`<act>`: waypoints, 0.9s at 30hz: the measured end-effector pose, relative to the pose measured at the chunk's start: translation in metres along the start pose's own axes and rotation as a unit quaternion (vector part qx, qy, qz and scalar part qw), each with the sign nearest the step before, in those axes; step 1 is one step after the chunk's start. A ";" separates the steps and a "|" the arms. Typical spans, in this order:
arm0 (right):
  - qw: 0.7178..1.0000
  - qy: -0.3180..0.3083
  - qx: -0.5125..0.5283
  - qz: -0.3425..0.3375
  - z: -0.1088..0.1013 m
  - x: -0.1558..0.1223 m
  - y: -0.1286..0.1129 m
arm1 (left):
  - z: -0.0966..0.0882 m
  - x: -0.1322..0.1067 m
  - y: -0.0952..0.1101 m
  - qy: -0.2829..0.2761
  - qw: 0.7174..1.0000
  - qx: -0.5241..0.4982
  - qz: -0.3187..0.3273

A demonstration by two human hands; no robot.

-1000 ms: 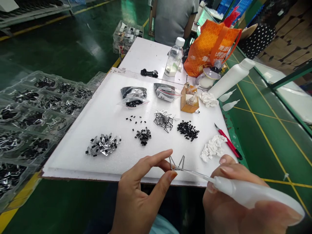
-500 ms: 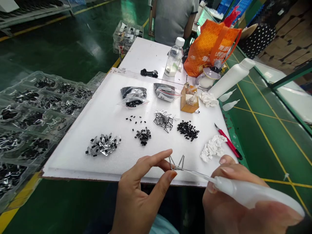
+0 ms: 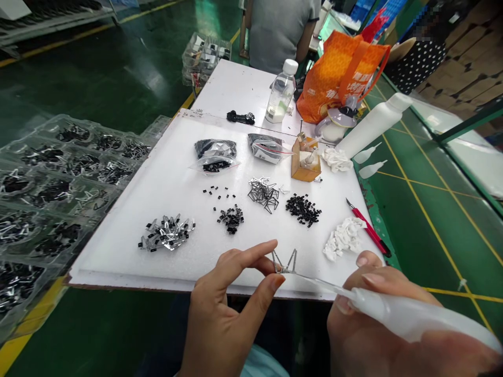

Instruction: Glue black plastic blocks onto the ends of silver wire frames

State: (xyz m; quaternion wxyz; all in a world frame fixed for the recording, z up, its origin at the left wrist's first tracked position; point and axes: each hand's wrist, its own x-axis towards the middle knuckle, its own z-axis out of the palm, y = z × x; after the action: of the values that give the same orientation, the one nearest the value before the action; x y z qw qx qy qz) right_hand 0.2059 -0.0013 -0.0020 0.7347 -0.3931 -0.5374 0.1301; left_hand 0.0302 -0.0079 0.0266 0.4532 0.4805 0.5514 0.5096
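Observation:
My left hand [image 3: 231,309] pinches a small bent metal wire part [image 3: 285,262] between thumb and fingers, just above the near edge of the white foam board [image 3: 165,183]. My right hand [image 3: 377,330] is wrapped round a white squeeze applicator bottle [image 3: 408,317], and its thin needle tip touches the wire part. On the board lie heaps of small parts: silver-and-black pieces [image 3: 167,233], black chips [image 3: 231,217], wire frames [image 3: 263,192] and black blocks [image 3: 303,208].
Clear trays of parts [image 3: 47,183] stand at the left. White putty lumps [image 3: 343,236], a red craft knife [image 3: 367,230], an amber holder [image 3: 305,161], two bags [image 3: 216,154], a water bottle [image 3: 280,94], a white bottle [image 3: 373,125] and an orange bag [image 3: 340,73] sit further back. Two people stand beyond.
The applicator bottle has slid slightly to the right and down in my right hand. My left hand and the wire part have hardly moved.

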 end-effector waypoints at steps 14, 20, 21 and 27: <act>0.995 0.065 -0.049 0.064 0.004 -0.015 -0.008 | 0.002 0.000 0.000 0.010 1.000 0.000 -0.002; 0.990 0.075 -0.066 0.096 0.009 -0.010 -0.012 | 0.001 0.002 0.001 0.010 1.000 -0.003 -0.005; 0.990 0.077 -0.068 0.101 0.013 -0.006 -0.013 | 0.001 0.002 0.001 0.011 1.000 -0.005 -0.007; 0.986 0.084 -0.060 0.133 0.034 0.022 -0.016 | 0.001 0.002 0.002 0.007 1.000 -0.008 -0.023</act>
State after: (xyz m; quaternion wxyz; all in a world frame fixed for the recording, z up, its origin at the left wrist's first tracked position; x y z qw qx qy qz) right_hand 0.1805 0.0164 0.0289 0.7281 -0.5144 -0.4236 0.1607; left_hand 0.0315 -0.0062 0.0280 0.4650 0.4606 0.5613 0.5065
